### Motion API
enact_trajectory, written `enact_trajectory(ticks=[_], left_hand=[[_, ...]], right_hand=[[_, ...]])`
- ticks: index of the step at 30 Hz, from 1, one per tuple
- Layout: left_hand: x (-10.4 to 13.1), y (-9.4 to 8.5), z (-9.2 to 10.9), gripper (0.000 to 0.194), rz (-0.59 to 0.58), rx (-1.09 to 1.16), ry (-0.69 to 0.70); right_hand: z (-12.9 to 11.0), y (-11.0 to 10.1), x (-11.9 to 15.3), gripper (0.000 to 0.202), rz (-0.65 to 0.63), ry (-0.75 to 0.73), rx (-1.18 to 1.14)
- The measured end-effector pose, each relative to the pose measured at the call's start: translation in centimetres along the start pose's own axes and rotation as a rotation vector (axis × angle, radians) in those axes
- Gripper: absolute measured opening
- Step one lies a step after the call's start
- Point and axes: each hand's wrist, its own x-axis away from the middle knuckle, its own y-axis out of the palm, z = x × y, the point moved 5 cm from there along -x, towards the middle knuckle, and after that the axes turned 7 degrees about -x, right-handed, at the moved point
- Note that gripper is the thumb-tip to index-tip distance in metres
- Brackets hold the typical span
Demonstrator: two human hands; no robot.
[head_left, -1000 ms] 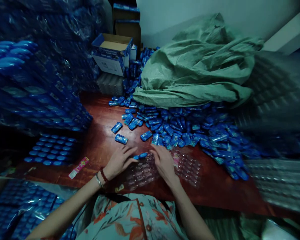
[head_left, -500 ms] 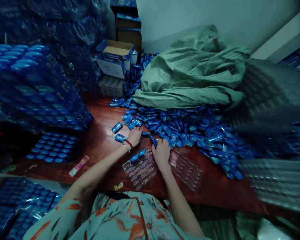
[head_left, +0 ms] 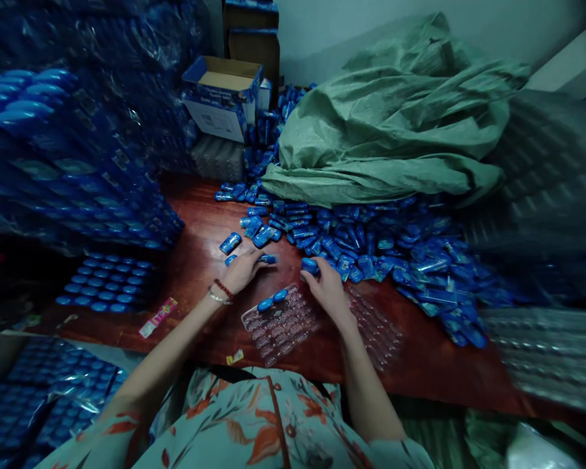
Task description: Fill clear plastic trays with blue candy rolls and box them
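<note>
My left hand, with beaded bracelets at the wrist, grips a small blue container at its fingertips. Another blue container shows partly behind that hand. A second blue container is held between the thumb and fingers of my right hand. Between and below the hands lies a clear plastic tray with rows of hollows; a few blue containers sit in its top row. A second clear tray lies partly under my right forearm. Beyond the hands spreads a heap of blue containers.
A green sack lies over the heap. An open box stands at the back left. Wrapped stacks of blue containers rise at the left, above a filled tray. Stacked clear trays are at the right.
Both hands have come away from the heap's edge, the left one moving left and the right one slightly right. Each now shows a blue container in its fingers. The view has shifted a little.
</note>
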Motion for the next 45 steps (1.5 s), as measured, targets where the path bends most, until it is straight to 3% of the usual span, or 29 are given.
enact_trajectory(ticks=[3,4,6,9,11,14,18,24,29,33,37,41,45], left_hand=[[4.9,-3.1,-0.7,0.027,0.180,0.212,-0.181],[6.9,-4.0,-0.7,0.028,0.197,0.251,-0.244],[10.5,-4.9,0.0,0.023,0.118,0.278,-0.257],[14.2,-4.5,2.4,0.020,0.009,0.309,-0.197],[15.2,-3.1,4.0,0.018,0.026,0.329,-0.189],[15.2,0.1,5.5,0.020,0.111,0.293,-0.182],[14.7,2.7,4.7,0.029,0.177,0.146,-0.148],[13.3,1.3,2.5,0.037,0.080,-0.020,0.005],[11.6,-0.1,3.2,0.032,-0.019,0.002,0.083],[11.0,0.0,4.3,0.025,0.034,0.139,0.082],[10.5,0.7,5.1,0.023,0.125,0.060,0.122],[9.6,0.8,5.0,0.029,0.210,-0.022,0.242],[8.8,0.7,4.6,0.031,0.180,-0.046,0.394]], right_hand=[[1.9,-0.5,3.3,0.031,-0.033,0.027,-0.347],[2.2,-0.4,4.4,0.028,-0.049,0.007,-0.420],[2.1,0.1,6.1,0.018,-0.068,-0.088,-0.493],[1.1,1.4,7.2,0.021,-0.133,-0.284,-0.448],[0.2,2.5,7.4,0.030,-0.205,-0.403,-0.311],[-0.7,3.6,7.7,0.039,-0.221,-0.481,-0.031],[-1.4,3.9,8.5,0.042,-0.166,-0.442,0.164],[-1.7,3.1,9.5,0.043,-0.175,-0.380,0.253],[-2.7,3.3,9.1,0.044,-0.254,-0.328,0.413],[-3.8,3.8,8.5,0.040,-0.286,-0.323,0.479],[-3.9,4.4,7.9,0.037,-0.266,-0.289,0.498],[-3.5,4.9,8.0,0.032,-0.169,-0.348,0.417],[-3.3,4.8,8.1,0.026,-0.073,-0.440,0.326]])
